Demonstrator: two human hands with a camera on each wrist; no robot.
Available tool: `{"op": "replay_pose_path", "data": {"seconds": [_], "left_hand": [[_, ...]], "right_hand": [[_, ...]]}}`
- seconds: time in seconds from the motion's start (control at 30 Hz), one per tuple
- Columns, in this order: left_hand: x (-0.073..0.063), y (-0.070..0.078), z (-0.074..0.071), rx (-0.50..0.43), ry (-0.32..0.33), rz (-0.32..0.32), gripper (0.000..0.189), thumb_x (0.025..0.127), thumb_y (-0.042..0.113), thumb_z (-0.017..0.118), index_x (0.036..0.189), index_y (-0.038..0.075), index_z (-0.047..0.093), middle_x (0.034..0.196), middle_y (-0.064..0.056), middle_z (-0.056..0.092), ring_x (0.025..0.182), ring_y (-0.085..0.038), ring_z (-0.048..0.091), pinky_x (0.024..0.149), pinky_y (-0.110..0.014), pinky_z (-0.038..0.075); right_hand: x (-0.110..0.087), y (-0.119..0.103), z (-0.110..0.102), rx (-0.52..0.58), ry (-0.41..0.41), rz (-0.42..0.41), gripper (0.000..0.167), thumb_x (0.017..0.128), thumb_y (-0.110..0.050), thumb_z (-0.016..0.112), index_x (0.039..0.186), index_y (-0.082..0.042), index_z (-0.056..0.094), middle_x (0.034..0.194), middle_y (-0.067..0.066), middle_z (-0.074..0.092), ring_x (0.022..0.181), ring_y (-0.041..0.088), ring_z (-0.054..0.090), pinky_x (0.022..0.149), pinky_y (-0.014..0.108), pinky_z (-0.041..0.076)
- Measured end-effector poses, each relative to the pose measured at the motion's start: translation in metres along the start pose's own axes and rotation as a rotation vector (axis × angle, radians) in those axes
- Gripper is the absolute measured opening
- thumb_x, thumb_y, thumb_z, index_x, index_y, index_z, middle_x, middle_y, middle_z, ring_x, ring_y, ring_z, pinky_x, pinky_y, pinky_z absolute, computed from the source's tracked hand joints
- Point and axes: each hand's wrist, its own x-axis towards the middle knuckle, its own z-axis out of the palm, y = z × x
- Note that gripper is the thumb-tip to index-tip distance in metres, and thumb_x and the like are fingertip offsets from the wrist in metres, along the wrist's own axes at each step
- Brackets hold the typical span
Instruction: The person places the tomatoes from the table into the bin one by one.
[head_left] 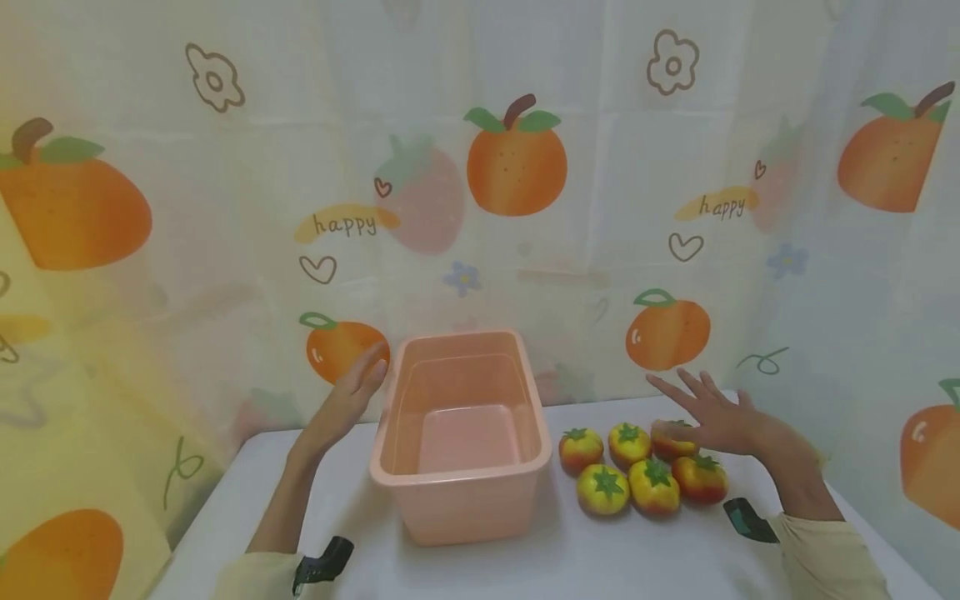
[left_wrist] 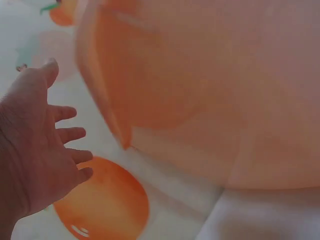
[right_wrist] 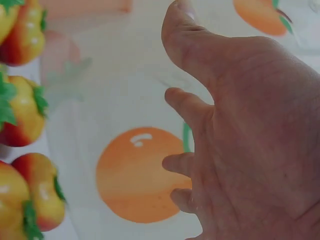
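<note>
Fingers (right_wrist: 187,106) extended and empty, your right hand (head_left: 723,423) is raised near six tomatoes (head_left: 652,493), two rows of three on the counter (head_left: 600,558). Your left hand (head_left: 343,406), also empty, is beside one pink basin (head_left: 468,512), left of them. Glossy, the tomatoes seem light, firm, slightly slippery: hold each around its sides.

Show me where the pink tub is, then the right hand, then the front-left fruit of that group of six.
Pink tub (head_left: 467,510): head view, on its outer front wall.
Right hand (head_left: 718,420): head view, on the back of the hand.
Front-left fruit (head_left: 603,490): head view, on its green leafy top.
</note>
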Motion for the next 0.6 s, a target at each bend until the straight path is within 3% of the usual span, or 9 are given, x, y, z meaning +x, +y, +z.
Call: {"op": "replay_pose_path", "data": {"seconds": [0.13, 0.33, 0.6], "left_hand": [[0.011, -0.021, 0.011, -0.05, -0.073, -0.029, 0.069, 0.114, 0.04, 0.031, 0.168, 0.006, 0.007, 0.177, -0.02, 0.003, 0.164, -0.046, 0.0, 0.125, -0.078, 0.003], [0.011, -0.035, 0.026, -0.082, -0.154, -0.101, 0.072, 0.112, 0.043, 0.028, 0.169, 0.011, -0.004, 0.178, -0.013, -0.013, 0.164, -0.043, -0.014, 0.121, -0.081, -0.005], [0.015, -0.04, 0.029, -0.124, -0.14, -0.043, 0.068, 0.113, 0.032, 0.027, 0.168, 0.011, -0.008, 0.177, -0.012, -0.018, 0.163, -0.04, -0.019, 0.122, -0.078, -0.011]], "right_hand": [[0.006, 0.009, -0.008, 0.023, 0.022, 0.026, 0.095, 0.094, -0.068, 0.058, 0.166, -0.019, 0.021, 0.17, 0.036, 0.003, 0.153, 0.065, -0.006, 0.107, 0.09, -0.012], [0.007, 0.026, -0.007, 0.078, 0.041, 0.027, 0.092, 0.097, -0.062, 0.059, 0.167, -0.018, 0.019, 0.168, 0.04, 0.007, 0.152, 0.065, -0.002, 0.108, 0.09, -0.01], [0.006, 0.042, 0.007, 0.096, -0.038, 0.067, 0.102, 0.097, -0.063, 0.058, 0.167, -0.006, 0.011, 0.165, 0.043, 0.008, 0.147, 0.068, 0.009, 0.107, 0.09, 0.02]]}}
